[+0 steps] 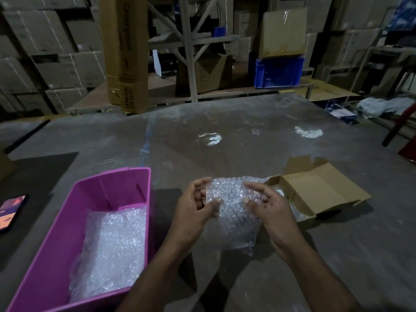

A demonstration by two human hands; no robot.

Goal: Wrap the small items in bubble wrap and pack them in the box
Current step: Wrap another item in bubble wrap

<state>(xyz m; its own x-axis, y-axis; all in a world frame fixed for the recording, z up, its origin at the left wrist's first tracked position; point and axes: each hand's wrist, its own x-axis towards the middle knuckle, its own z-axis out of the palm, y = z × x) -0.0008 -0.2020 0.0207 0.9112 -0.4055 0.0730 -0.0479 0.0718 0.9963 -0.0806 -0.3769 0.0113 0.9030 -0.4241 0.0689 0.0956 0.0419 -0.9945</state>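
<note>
From the head camera you have two hands up over the bench (225, 136), one bundle of bubble wrap between them, one open cardboard box, one pink bin and one phone. Your left hand (193, 206) and right hand (267, 203) face each other with the bubble-wrap bundle (231, 203) held in the gap, raised above the bench surface. The fingers (202, 183) of your left hand curl round the bundle's left edge, thumb pressed on its near face; the fingers of your right hand curl over its top right side, thumb tip also on the near face, so both hands are clamped on it. What is inside the wrap cannot be made out. The cardboard box (315, 197) lies just right of your right hand, flaps open, with something pale at its near-left corner. The pink bin (74, 217) stands to your left, holding one crumpled sheet of bubble wrap (112, 251). The phone (12, 211) lies at the far left edge, screen lit.
</note>
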